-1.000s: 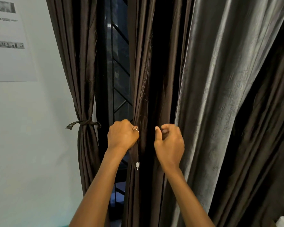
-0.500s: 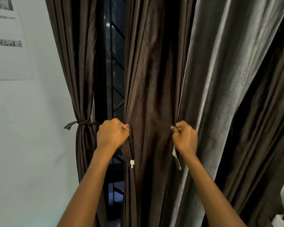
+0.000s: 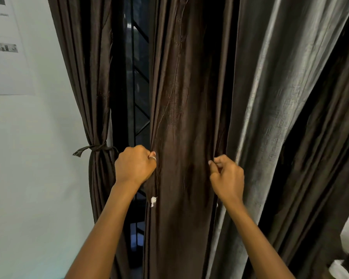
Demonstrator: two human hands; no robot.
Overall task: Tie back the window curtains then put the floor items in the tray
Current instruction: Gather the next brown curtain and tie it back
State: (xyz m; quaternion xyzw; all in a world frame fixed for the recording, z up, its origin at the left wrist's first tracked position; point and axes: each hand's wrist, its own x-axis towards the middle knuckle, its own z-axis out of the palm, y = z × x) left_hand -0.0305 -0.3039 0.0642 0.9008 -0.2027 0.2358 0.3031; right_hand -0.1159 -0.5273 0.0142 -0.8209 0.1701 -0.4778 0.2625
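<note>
The brown curtain (image 3: 189, 117) hangs in the middle of our view, between the window grille (image 3: 139, 77) on its left and a grey curtain (image 3: 270, 97) on its right, and it is not yet tied. The left hand (image 3: 135, 166) is fisted round its left edge, just above a small white tag (image 3: 153, 201); the right hand (image 3: 227, 178) pinches its right edge with curled fingers. A second ago we saw both hands close together on one fold; they have since drawn well apart, so the panel now lies spread between them. We judge this takes in its full width, ready to bunch and bind like the tied curtain (image 3: 85, 77) further left, held by its band (image 3: 93, 148). We see no tray and no floor items here; a white object (image 3: 338, 268) in the lower right corner is too cropped to name
</note>
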